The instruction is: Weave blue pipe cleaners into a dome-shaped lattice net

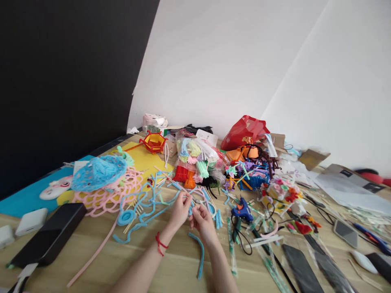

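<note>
My left hand [181,208] and my right hand [202,223] meet over the middle of the table, fingers pinched close together. Between the fingertips is a small bit of blue pipe cleaner [190,210], mostly hidden by the fingers. A bent blue pipe cleaner [200,254] lies on the wood just below, between my forearms. Left of my hands are several loose, wavy blue pipe cleaners and a tight blue coil [126,217]. Short blue rolled pieces [218,219] rest just right of my right hand.
A blue glue gun [242,210] lies to the right, its black cord looping nearby. Bundles of coloured pipe cleaners [195,162] and a red bag [246,132] are piled at the back. At left sit a pink looped mesh [104,199] and a black box [50,234].
</note>
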{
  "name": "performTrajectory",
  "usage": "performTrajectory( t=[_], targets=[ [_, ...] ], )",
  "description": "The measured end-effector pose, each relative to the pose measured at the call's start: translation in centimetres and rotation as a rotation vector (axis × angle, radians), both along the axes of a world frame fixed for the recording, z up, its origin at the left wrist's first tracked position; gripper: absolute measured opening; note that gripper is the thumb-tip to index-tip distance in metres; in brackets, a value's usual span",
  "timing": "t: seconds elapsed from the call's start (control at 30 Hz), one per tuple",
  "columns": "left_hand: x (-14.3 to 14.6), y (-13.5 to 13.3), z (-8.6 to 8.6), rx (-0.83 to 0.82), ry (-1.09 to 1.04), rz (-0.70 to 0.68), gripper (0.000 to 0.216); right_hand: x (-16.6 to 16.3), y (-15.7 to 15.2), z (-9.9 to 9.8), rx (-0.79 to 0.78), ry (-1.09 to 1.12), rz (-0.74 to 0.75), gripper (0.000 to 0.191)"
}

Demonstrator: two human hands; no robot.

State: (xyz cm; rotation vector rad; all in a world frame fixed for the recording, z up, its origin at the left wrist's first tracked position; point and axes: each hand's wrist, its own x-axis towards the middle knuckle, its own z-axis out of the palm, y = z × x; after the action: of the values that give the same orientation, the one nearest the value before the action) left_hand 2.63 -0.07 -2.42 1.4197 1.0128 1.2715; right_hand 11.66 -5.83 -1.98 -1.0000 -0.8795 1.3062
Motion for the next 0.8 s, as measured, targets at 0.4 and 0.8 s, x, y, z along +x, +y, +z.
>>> performTrajectory(
  t=[0.4,0.8],
  targets=[
    [-8.3,3.8,2.4,0.117,0.45,0.816,0.017,4.2,-0.5,0.2,-0.087,-1.031,-0.559,0.024],
    [-3.9,1.5,1.4,0.11,0.035,-0.031,0.015,6.3,-1.3,-0.1,-0.544,-1.466,-0.456,0.023]
  ],
)
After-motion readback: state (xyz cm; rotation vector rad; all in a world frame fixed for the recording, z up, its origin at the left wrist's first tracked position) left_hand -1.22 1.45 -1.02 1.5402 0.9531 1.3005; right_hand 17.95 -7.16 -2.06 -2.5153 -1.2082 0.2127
